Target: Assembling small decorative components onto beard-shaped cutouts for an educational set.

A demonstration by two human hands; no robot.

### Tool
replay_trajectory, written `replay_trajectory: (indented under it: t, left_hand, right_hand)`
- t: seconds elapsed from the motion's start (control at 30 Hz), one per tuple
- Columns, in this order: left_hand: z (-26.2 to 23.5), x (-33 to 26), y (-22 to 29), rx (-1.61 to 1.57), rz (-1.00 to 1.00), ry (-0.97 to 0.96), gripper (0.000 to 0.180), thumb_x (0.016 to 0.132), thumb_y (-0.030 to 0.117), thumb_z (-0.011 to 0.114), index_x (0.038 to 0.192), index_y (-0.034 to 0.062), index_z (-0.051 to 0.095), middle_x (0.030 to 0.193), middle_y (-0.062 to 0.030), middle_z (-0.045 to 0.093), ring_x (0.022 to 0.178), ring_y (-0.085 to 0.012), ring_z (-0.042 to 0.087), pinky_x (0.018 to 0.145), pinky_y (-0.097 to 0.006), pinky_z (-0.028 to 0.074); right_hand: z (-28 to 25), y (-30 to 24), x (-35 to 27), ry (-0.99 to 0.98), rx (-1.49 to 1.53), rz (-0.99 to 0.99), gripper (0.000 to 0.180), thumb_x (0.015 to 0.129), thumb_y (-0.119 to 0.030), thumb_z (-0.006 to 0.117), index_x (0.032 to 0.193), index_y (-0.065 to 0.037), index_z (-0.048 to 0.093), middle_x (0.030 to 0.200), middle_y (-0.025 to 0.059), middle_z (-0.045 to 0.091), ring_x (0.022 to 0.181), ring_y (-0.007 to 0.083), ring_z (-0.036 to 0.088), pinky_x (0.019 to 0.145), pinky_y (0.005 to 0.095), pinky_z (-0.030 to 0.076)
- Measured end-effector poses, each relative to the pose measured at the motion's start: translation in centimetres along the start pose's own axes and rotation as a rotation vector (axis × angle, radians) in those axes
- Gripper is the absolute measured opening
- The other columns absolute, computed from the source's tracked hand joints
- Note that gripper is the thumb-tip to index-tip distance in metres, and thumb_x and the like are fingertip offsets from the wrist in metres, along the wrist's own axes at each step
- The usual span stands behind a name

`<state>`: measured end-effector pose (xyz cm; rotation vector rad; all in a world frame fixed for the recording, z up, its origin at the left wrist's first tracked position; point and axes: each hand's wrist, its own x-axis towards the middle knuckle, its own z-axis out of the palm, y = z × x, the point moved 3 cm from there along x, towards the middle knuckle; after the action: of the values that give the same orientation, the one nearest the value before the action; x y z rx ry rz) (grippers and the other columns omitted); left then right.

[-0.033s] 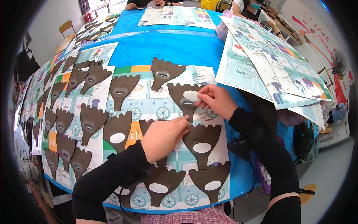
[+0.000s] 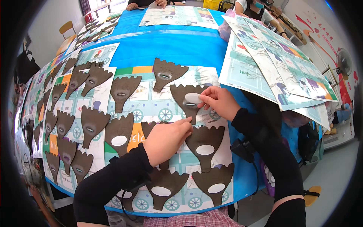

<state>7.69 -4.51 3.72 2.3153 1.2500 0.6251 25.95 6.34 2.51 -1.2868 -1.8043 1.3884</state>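
Observation:
Between the thumb and fingers of my right hand (image 2: 219, 101) is a thin white oval piece (image 2: 193, 98). It is held over a dark brown fan-shaped piece (image 2: 181, 92) with a scalloped top edge and a narrow stem. A whitish patch shows on that piece just below the oval. My left hand (image 2: 166, 142) is closed, its fingertips at the foot of the same stem; whether they pinch anything is hidden. Nearer me, similar brown pieces carry white ovals, such as the oval (image 2: 205, 150) just below my hands. Another brown piece (image 2: 168, 74) at the far side has a slit with pale edges.
Printed sheets (image 2: 151, 104) lie under the pieces on a blue table cover (image 2: 151, 49). More brown pieces (image 2: 94, 123) spread leftward. Stacked sheets (image 2: 272, 60) overhang at the right. A black boxy object with a cable (image 2: 244, 149) sits by my right forearm. Two people work across the table.
The white oval has shifted very slightly left and down with my right fingers. Otherwise nothing visibly differs.

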Motion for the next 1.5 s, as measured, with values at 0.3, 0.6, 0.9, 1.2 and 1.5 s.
replay_trajectory:
  t: [0.3,0.6,0.9,1.2,1.5]
  left_hand:
    - [0.0,0.0,-0.5,-0.003,-0.027,-0.039,0.009,0.090,0.017,0.057,0.095,0.0100,0.059,0.123,-0.0051,0.062,0.074,-0.0284,0.066,0.064,-0.036,0.053]
    - [-0.4,-0.1,-0.3,-0.004,-0.036,-0.040,0.007,0.089,0.015,0.057,0.094,0.0097,0.060,0.123,-0.0039,0.062,0.074,-0.0270,0.066,0.064,-0.034,0.052]
    - [-0.2,0.2,-0.7,-0.010,-0.047,-0.045,0.007,0.089,0.013,0.057,0.094,0.0093,0.060,0.123,-0.0031,0.062,0.076,-0.0265,0.066,0.064,-0.034,0.052]
    - [-1.6,2.3,-1.9,0.102,-0.011,-0.004,0.007,0.089,0.012,0.057,0.095,0.0094,0.055,0.125,-0.0028,0.061,0.075,-0.0290,0.065,0.065,-0.036,0.051]
    - [-1.4,2.7,-2.2,0.222,0.045,-0.092,0.008,0.088,0.013,0.057,0.094,0.0097,0.053,0.125,-0.0013,0.060,0.072,-0.0285,0.064,0.061,-0.036,0.051]
  right_hand:
    - [-0.7,1.0,1.7,-0.048,-0.336,-0.093,0.032,0.083,-0.028,0.071,0.078,0.004,0.069,0.063,0.0061,0.063,0.051,0.0093,0.051,0.048,0.0289,0.041]
    - [-0.5,0.6,1.7,-0.051,-0.399,-0.007,0.034,0.081,-0.030,0.074,0.068,0.000,0.064,0.076,0.0071,0.056,0.073,0.0155,0.052,0.063,0.0309,0.042]
    - [-0.3,1.2,2.0,-0.009,-0.453,-0.041,0.034,0.079,-0.033,0.075,0.071,-0.001,0.068,0.087,0.0094,0.054,0.081,0.0193,0.053,0.070,0.0317,0.043]
    - [-0.3,1.3,2.0,-0.008,-0.475,-0.011,0.033,0.076,-0.033,0.076,0.070,-0.001,0.067,0.087,0.0105,0.054,0.081,0.0201,0.054,0.069,0.0321,0.044]
    - [-0.1,1.3,1.9,0.067,-0.455,-0.136,0.030,0.073,-0.029,0.072,0.067,0.000,0.070,0.059,0.0141,0.064,0.054,0.0216,0.062,0.057,0.0330,0.049]
